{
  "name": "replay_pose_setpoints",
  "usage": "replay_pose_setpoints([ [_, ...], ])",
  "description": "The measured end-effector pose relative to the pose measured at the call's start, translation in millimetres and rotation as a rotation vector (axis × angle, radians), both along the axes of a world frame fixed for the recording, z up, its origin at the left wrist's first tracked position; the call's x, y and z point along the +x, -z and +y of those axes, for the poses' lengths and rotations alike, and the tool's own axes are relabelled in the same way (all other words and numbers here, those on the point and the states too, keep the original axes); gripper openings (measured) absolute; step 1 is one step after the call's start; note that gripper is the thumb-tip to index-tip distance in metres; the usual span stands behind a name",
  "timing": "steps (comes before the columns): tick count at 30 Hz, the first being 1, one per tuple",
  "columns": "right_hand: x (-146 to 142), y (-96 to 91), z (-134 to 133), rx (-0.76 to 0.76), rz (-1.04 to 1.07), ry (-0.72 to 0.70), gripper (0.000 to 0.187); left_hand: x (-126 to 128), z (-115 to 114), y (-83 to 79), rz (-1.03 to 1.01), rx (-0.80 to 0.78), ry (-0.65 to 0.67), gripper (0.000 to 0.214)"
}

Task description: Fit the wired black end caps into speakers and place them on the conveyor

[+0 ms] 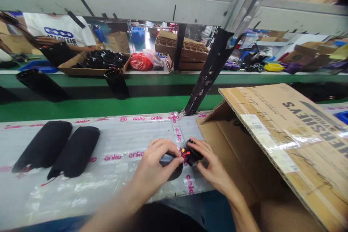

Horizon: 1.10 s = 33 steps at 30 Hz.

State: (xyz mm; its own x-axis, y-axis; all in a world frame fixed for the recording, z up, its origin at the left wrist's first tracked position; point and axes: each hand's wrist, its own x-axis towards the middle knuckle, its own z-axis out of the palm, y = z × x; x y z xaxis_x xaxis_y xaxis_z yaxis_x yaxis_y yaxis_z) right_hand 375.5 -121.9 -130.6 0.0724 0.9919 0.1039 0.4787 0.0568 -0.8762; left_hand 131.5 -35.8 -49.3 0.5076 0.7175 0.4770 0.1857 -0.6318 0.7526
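Note:
My left hand is closed around a black tube-shaped part at the near edge of the grey taped bench. My right hand pinches a small black round piece against the tube's end. A short red wire with a small connector shows between the two pieces. Both hands meet just left of an open cardboard box.
Two black tube-shaped parts lie on the bench at left. A green conveyor runs behind, with a black post rising from the bench. Across it, a person in a white shirt stands by a box of black parts.

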Motion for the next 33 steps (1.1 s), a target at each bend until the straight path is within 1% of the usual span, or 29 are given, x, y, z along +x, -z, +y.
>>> replay_pose_setpoints([
  [2,-6,-1.3,-4,0.003,-0.078,-0.082,0.066,1,-2,0.1,-0.006,0.037,-0.01,0.013],
  [3,-8,-2.5,-5,-0.001,-0.134,-0.092,0.065,1,-4,-0.2,-0.006,0.076,-0.011,0.013],
  [4,-10,-3.8,-5,-0.01,-0.194,-0.066,0.061,1,-6,-0.7,-0.005,0.12,-0.007,0.012],
  [5,-12,-4.8,-5,-0.024,-0.251,-0.008,0.055,2,-7,-1.4,0.001,0.163,-0.002,0.012],
  [6,-14,-5.1,-3,-0.041,-0.295,0.075,0.05,2,-9,-2.0,0.01,0.199,0.001,0.012],
  [7,-15,-4.6,0,-0.063,-0.32,0.164,0.049,3,-11,-2.6,0.021,0.225,0.001,0.011],
  [8,-17,-3.1,3,-0.088,-0.33,0.233,0.054,4,-12,-3.0,0.032,0.24,-0.002,0.011],
  [9,-19,-0.7,7,-0.11,-0.328,0.273,0.063,5,-13,-3.2,0.041,0.247,-0.005,0.011],
  [10,-20,2.0,10,-0.126,-0.316,0.284,0.069,6,-15,-3.2,0.046,0.251,-0.009,0.012],
  [11,-21,4.6,13,-0.139,-0.296,0.283,0.071,8,-16,-3.1,0.045,0.253,-0.014,0.011],
  [14,-20,4.8,16,-0.148,-0.184,0.254,0.064,10,-18,-2.5,0.028,0.268,-0.028,0.008],
  [16,-16,-4.2,12,-0.142,-0.096,0.219,0.063,11,-19,-2.5,0.01,0.266,-0.039,0.008],
  [17,-14,-11.2,9,-0.141,-0.003,0.191,0.063,11,-19,-2.6,-0.002,0.261,-0.046,0.01],
  [21,-14,-41.8,-2,-0.119,0.608,0.059,0.063,10,-18,-3.2,-0.036,0.234,-0.053,0.021],
  [22,-16,-47.6,-3,-0.104,0.707,0.036,0.062,10,-18,-3.1,-0.039,0.23,-0.046,0.023],
  [24,-20,-55.4,0,-0.069,0.756,-0.006,0.059,7,-17,-2.6,-0.037,0.227,-0.02,0.026],
  [26,-24,-58.9,4,-0.052,0.761,-0.06,0.057,5,-15,-2.0,-0.029,0.228,0.003,0.027],
  [29,-28,-59.4,10,-0.045,0.791,-0.122,0.055,2,-13,-1.9,-0.027,0.215,0.023,0.026],
  [33,-29,-58.4,8,-0.025,0.816,-0.128,0.059,1,-10,-1.3,-0.046,0.19,0.038,0.022],
])
